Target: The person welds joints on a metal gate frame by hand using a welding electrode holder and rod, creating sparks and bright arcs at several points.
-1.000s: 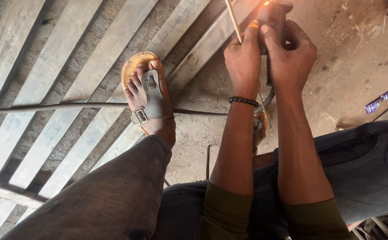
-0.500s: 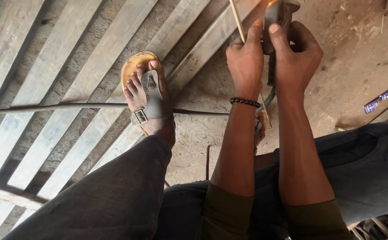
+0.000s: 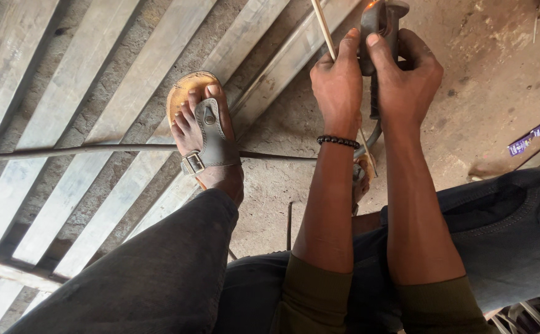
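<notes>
- both hands wrapped on the same dark tool handle [image 3: 378, 37] at top of view; right hand [image 3: 409, 77] curled round it from the right, thumb pressed up along the handle.
- left hand [image 3: 339, 80] closed against the handle's left side, thumb up beside the right thumb; it also looks to be pinching a thin pale rod [image 3: 322, 28] that runs up and left out of frame, exact hold hard to tell.
- orange glow at the handle's top edge, tip cut off by the frame.
- nearest the camera: dark trousers [image 3: 158, 278] over the left knee, olive sleeve cuffs [image 3: 316, 297] on both forearms.
- black bead bracelet [image 3: 338, 141] on the left wrist.
- dark cable [image 3: 372, 133] drops from the handle between the forearms.
- left foot in a brown buckled sandal [image 3: 211, 139], standing on a thin metal bar [image 3: 84, 150] that runs across the view.
- under the bar: grey metal slats [image 3: 90, 80] laid diagonally on a concrete floor [image 3: 492, 68].
- small purple wrapper [image 3: 533, 135] on the floor, far right, well apart from the hands.
</notes>
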